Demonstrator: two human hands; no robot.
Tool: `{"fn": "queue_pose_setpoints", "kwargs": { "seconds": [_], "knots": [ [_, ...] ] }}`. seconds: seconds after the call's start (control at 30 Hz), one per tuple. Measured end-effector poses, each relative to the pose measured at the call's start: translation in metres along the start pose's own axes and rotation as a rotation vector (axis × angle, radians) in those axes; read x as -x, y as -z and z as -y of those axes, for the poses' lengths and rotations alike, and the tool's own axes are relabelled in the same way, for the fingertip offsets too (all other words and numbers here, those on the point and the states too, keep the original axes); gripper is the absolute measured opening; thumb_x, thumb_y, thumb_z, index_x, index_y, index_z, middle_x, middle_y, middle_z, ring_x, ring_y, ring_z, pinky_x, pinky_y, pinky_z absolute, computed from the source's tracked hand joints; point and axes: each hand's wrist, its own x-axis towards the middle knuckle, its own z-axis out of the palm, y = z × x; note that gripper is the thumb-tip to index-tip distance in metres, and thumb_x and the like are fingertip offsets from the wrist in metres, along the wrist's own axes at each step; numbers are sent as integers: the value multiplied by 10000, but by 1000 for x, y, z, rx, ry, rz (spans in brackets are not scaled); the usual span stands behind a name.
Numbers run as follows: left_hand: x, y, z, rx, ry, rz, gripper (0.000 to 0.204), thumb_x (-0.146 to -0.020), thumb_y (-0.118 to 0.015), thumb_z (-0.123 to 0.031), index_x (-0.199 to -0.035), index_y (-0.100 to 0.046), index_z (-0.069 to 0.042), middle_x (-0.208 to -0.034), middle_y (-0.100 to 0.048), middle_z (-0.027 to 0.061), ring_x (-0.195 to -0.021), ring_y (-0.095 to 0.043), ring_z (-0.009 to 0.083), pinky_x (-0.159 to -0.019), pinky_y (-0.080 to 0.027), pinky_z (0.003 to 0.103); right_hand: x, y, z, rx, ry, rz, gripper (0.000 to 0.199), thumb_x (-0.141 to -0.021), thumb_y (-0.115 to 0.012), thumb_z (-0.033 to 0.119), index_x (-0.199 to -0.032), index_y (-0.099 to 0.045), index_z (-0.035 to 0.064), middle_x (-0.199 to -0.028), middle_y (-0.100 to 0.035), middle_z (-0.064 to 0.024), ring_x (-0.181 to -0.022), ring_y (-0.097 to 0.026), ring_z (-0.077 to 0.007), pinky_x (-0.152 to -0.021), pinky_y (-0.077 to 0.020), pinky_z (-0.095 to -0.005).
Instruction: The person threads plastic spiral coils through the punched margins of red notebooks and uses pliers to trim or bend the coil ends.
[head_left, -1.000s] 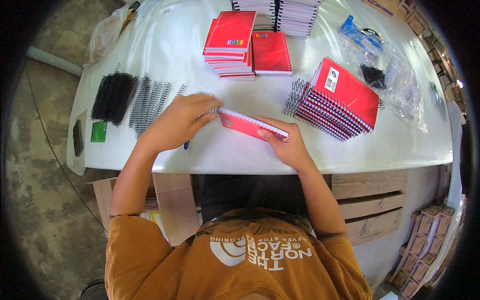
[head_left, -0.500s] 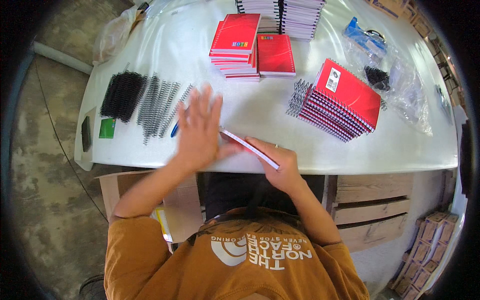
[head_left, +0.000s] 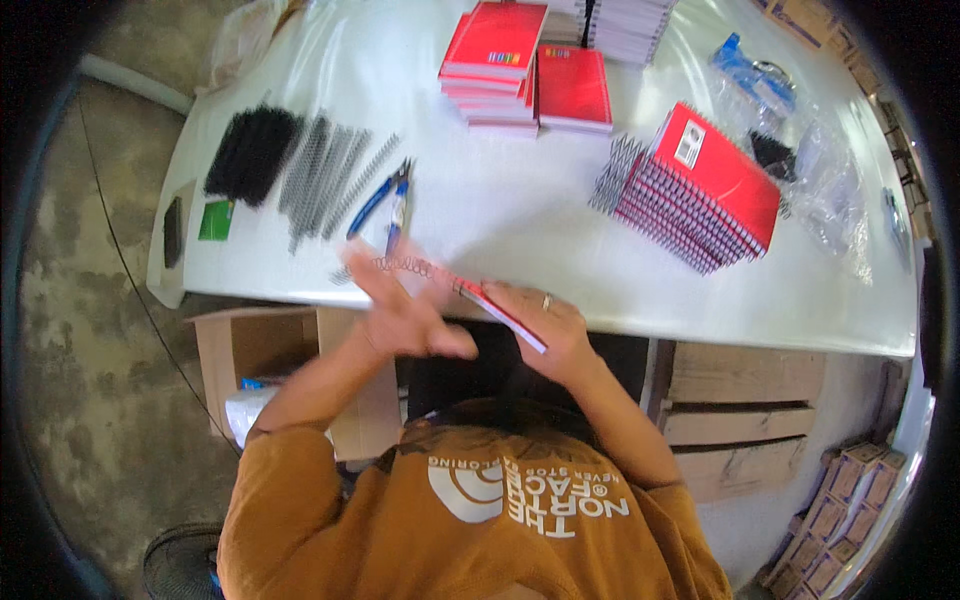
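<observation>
A thin red notebook (head_left: 506, 317) is gripped in my right hand (head_left: 552, 328), held edge-on at the near edge of the table. From its far left end a wire spiral coil (head_left: 400, 265) stretches leftward. My left hand (head_left: 408, 318), smeared by motion, has its fingers spread beside that coil; whether they touch it I cannot tell. Just beyond the left hand lie blue-handled pliers (head_left: 382, 205) on the table. Left of them are loose spiral coils (head_left: 325, 175) in a row and a dense black bundle of coils (head_left: 252, 157).
Red notebooks (head_left: 495, 45) are stacked at the back, beside piles of white-paged books (head_left: 628, 28). A stack of spiral-bound red notebooks (head_left: 705, 190) stands right. Clear plastic bags (head_left: 830, 190) lie beyond it. A green card (head_left: 215, 221) rests far left; a cardboard box (head_left: 355, 395) sits below the table edge.
My left hand has moved down toward me and its fingers have spread, uncovering the pliers. The coil at the notebook's end now shows. My right hand still holds the notebook.
</observation>
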Motion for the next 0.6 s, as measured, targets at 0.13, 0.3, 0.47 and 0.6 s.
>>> {"fn": "queue_pose_setpoints", "kwargs": {
  "seconds": [0.13,0.3,0.47,0.6],
  "knots": [
    [9,-27,-4,197,334,-46,1089,-698,-482,-750,-1342,-231,92,-1416,-167,288,-1316,-167,415,-1043,-173,550,0,-5,-3,59,98,-9,446,-698,-581,-58,-1138,-570,8,-1077,-619,-164,-944,-629,-287,-807,-510,-363],
    [10,-16,13,60,98,-313,1156,-655,-483,-787,-1355,-200,89,-1431,-118,290,-1313,-136,440,-1067,-113,510,3,1,-6,93,49,2,425,-701,-588,-44,-1123,-558,-2,-1069,-621,-174,-958,-626,-293,-834,-504,-368],
    [6,-36,-22,134,304,-152,1142,-659,-488,-783,-1377,-176,49,-1397,-188,302,-1284,-194,468,-1046,-114,569,-4,-8,-9,122,143,9,387,-700,-618,-1,-1083,-564,-9,-1059,-624,-169,-982,-618,-299,-847,-501,-377],
    [18,-19,-53,264,142,-160,1077,-639,-489,-797,-1335,-311,5,-1344,-328,253,-1265,-276,407,-1031,-108,587,-7,-1,-15,93,86,-3,354,-709,-609,-4,-1060,-564,-10,-1061,-622,-169,-978,-619,-297,-841,-503,-374]
  ]
}}
